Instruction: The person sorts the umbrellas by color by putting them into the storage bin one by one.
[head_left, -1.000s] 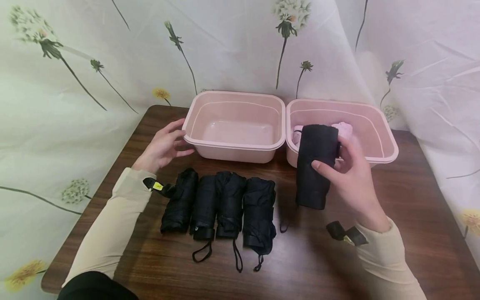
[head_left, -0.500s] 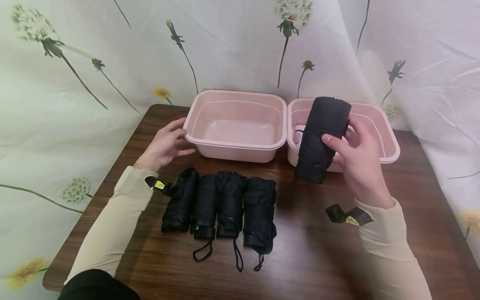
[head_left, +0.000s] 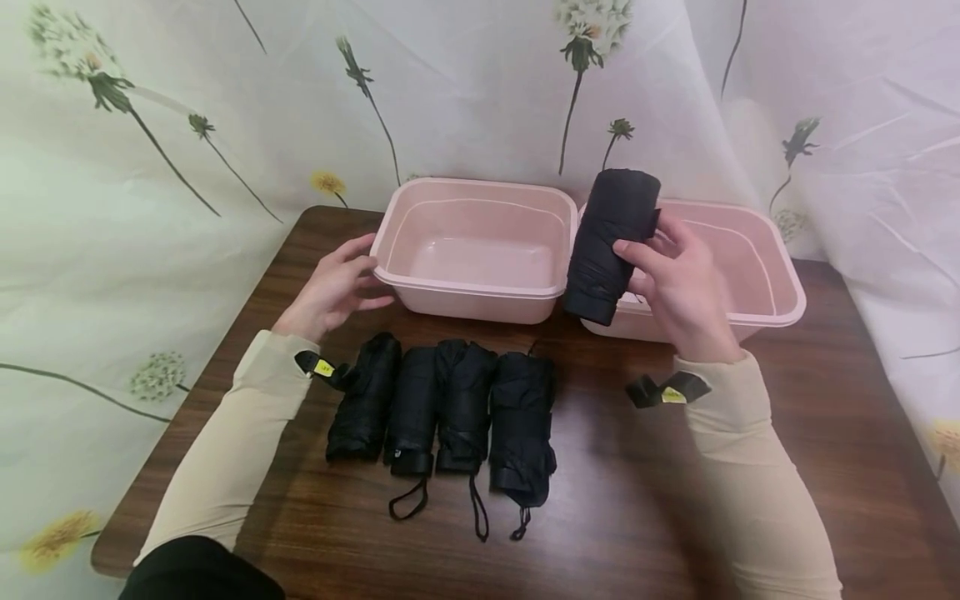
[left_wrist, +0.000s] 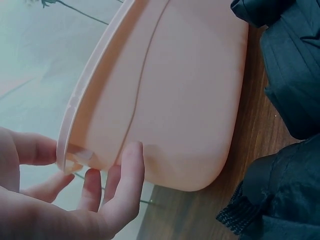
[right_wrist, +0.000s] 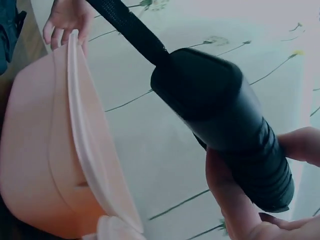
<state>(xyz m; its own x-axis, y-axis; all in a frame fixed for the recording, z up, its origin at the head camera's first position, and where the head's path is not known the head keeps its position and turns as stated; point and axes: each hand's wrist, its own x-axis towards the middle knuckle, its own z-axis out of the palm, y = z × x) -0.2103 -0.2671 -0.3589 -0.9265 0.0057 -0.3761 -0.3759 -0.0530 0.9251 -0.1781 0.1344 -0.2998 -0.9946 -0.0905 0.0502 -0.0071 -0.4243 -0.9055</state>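
Note:
My right hand (head_left: 686,279) holds a folded black compact umbrella (head_left: 611,242) between thumb and fingers, tilted above the meeting edges of two pink plastic basins. In the right wrist view, the umbrella's (right_wrist: 215,105) flat handle end and strap show. The left basin (head_left: 472,302) looks bare inside. At its left rim, my left hand (head_left: 333,287) touches the edge with loosely bent fingers; in the left wrist view, the fingertips (left_wrist: 37,149) meet the rim. Several more folded black umbrellas (head_left: 463,408) lie side by side in front of the left basin.
The right basin (head_left: 757,275) stands beside the left one, partly hidden by my right hand. Both stand on a dark wooden table (head_left: 637,517) against a flower-printed cloth backdrop (head_left: 465,92).
My right hand has lifted the umbrella up and away from me, over the right basin, then left toward the left basin. The left hand has stayed at the rim.

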